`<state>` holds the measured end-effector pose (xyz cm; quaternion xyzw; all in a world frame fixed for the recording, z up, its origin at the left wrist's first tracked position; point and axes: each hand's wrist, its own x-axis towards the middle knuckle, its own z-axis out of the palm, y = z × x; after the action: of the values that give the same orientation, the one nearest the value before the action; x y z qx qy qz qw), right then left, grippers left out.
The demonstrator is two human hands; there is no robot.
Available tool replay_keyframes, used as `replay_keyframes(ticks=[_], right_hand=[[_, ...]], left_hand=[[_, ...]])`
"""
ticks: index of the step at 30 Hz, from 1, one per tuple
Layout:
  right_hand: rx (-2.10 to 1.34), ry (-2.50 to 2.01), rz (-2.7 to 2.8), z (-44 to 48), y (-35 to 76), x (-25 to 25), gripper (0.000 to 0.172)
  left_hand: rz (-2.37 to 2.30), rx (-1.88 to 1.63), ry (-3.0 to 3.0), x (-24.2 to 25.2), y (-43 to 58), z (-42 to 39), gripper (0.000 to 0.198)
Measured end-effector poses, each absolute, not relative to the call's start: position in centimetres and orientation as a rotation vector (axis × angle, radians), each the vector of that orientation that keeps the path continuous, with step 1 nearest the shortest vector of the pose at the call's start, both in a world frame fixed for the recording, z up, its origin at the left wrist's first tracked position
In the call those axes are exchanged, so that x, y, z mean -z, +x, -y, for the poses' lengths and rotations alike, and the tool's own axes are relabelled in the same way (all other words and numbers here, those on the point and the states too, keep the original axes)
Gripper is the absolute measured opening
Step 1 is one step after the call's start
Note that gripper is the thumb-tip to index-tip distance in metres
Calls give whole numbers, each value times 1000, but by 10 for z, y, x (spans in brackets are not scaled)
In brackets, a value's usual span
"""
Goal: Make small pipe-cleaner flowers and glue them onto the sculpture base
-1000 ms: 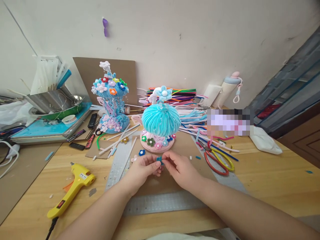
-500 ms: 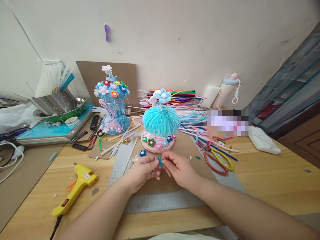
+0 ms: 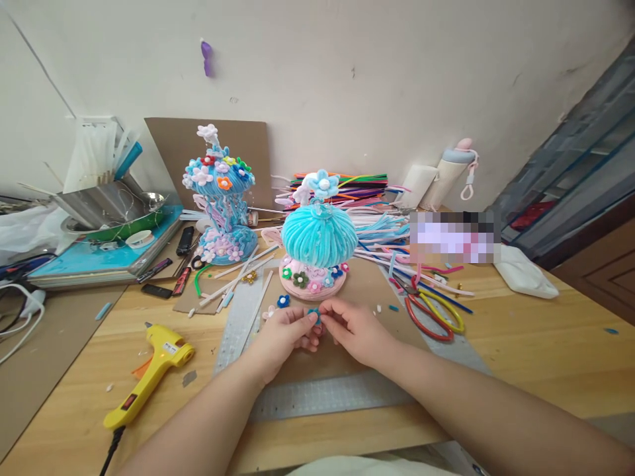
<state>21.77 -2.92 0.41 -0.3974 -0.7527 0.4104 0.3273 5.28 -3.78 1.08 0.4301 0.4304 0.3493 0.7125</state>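
Between the fingertips of my left hand and my right hand is a small teal pipe-cleaner piece, bent into what looks like a flower. Both hands pinch it, and the fingers partly cover it. Just beyond them stands a turquoise pipe-cleaner dome, topped by a light-blue flower, over a pink round base with small coloured flowers. A dark-blue flower and a pale pink flower lie beside my left hand on the brown cardboard.
A yellow glue gun lies at left. Scissors with red and yellow handles rest at right. A finished-looking jellyfish-shaped lamp stands back left, beside a metal pot. Bundled pipe cleaners lie along the wall.
Both hands stay together over the cardboard, with the teal piece turned slightly between the fingertips. The whole view has shifted a little.
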Motion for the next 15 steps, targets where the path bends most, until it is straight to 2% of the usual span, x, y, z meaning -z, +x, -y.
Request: replay_keyframes(ticks=[8,15], right_hand=[[-720,-987,2160,29,222,-6,10],[-509,-803,2267,26,227,-8,12]], left_hand=[[-998,-778,971,-12,52,39,24],[-792,-698,788,-15,47,40,19]])
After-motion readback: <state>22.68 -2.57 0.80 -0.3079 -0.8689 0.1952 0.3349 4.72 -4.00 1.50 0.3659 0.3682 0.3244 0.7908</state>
